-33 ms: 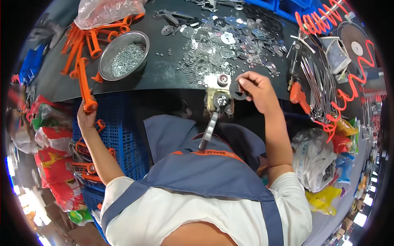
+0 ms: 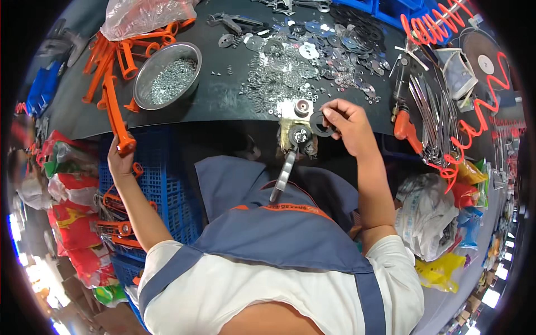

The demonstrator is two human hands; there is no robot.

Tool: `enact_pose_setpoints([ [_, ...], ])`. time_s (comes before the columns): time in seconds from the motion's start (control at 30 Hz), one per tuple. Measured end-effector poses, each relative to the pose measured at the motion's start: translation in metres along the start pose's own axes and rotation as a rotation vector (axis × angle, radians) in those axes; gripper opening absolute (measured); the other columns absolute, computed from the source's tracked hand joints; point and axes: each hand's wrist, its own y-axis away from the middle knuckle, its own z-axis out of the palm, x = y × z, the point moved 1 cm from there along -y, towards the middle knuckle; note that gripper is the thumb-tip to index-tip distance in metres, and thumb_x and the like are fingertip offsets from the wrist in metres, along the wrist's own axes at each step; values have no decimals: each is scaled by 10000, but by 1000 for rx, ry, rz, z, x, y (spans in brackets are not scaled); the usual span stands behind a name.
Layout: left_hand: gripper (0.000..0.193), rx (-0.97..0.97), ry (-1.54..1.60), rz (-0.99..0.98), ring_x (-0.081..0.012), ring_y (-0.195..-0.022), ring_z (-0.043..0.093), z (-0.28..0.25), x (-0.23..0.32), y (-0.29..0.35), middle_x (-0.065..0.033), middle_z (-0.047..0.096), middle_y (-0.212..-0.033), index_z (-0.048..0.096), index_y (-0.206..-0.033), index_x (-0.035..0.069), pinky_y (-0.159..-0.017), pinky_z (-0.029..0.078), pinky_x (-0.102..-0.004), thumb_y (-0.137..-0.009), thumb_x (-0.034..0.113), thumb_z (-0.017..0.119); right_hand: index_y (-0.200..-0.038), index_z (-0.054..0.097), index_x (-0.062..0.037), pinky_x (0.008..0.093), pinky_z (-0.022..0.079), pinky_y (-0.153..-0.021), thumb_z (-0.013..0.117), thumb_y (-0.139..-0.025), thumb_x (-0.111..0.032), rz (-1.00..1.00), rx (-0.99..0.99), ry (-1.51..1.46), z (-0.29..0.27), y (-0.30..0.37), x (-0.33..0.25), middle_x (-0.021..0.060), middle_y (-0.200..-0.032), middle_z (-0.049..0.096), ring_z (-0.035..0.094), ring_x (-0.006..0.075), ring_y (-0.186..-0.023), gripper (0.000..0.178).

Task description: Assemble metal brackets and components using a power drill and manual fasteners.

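Left hand (image 2: 120, 159) at 9 o'clock, closed around the lower end of an orange handle (image 2: 114, 109) standing tilted against the bench edge (image 2: 184, 120), just below the steel bowl (image 2: 166, 74) of small screws at 11 o'clock. Right hand (image 2: 346, 124) just right of centre, fingers (image 2: 330, 115) pinched on a dark ring (image 2: 320, 124), held touching or just beside the small fixture (image 2: 300, 134) clamped at the bench edge; cannot tell whether already seated. Fixture with a round disc (image 2: 302, 107) on top and a grey lever (image 2: 282, 176) hanging down toward 6 o'clock over the apron (image 2: 290, 229). Loose washers and discs (image 2: 312, 61) spread at 12 o'clock, more orange handles (image 2: 128, 50) at 10 o'clock beneath a clear bag (image 2: 142, 15), blue crate (image 2: 162, 173) under the bench at 8 o'clock, red coiled hose (image 2: 474, 128) at 2 to 3 o'clock, bundle of metal rods (image 2: 430, 106) beside it. Likely an assembly step: fitting the ring onto the fixture, with the handle kept ready in the other hand. Next move probably needs the ring lined up squarely over the fixture's post and set flat before anything else, then a free hand for the lever
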Motion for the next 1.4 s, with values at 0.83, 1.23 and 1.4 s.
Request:
enact_pose_setpoints([
  [0.83,745,-438,166,-242,-187,-874,520,204,-183,100,-133,486,-1130,377,-1292,12,-831,446,-351,-664,240,706,-854,699,-96,435,486,-816,546,-806,-131,-732,94,1725,100,-244,-3,87,-960,627,569,298,-1012,164],
  [1.23,698,-486,-145,-206,-383,-1237,445,252,-206,100,-164,473,-1251,378,-1311,-19,-1043,363,-550,-752,190,740,-803,636,-34,419,513,-687,663,-760,-142,-694,316,1456,-15,-168,17,128,-882,608,623,317,-848,119],
  [1.4,654,-644,-435,-18,-347,-1214,483,267,-226,77,-126,489,-1233,388,-1297,24,-1023,397,-506,-736,-17,722,-904,606,29,452,456,-779,572,-876,-177,-757,104,1039,-67,-164,49,216,-963,559,561,412,-886,210],
])
